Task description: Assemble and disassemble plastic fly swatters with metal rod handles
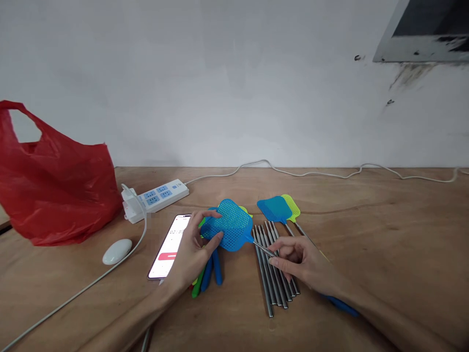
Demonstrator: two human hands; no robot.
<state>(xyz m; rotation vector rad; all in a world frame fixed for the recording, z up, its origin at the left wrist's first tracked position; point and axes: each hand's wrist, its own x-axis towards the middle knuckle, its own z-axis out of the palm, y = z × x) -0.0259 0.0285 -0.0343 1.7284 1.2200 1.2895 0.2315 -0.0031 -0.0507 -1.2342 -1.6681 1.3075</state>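
My left hand point(192, 254) grips a blue mesh fly-swatter head point(229, 225), thumb and fingers closed on its left edge. My right hand point(302, 264) pinches a thin metal rod point(264, 249) whose tip meets the neck of that blue head. Under my right hand lies a row of several metal rods point(273, 271). Blue and green plastic handles point(208, 276) lie under my left hand. Two finished swatters with blue and yellow-green heads point(279, 208) lie behind the rods.
A phone point(168, 247) with a lit timer screen lies left of my left hand. A white power strip point(156, 198), a white oval device point(117, 251) with cable and a red plastic bag point(54, 188) sit at the left. A white cable point(330, 173) runs along the wall.
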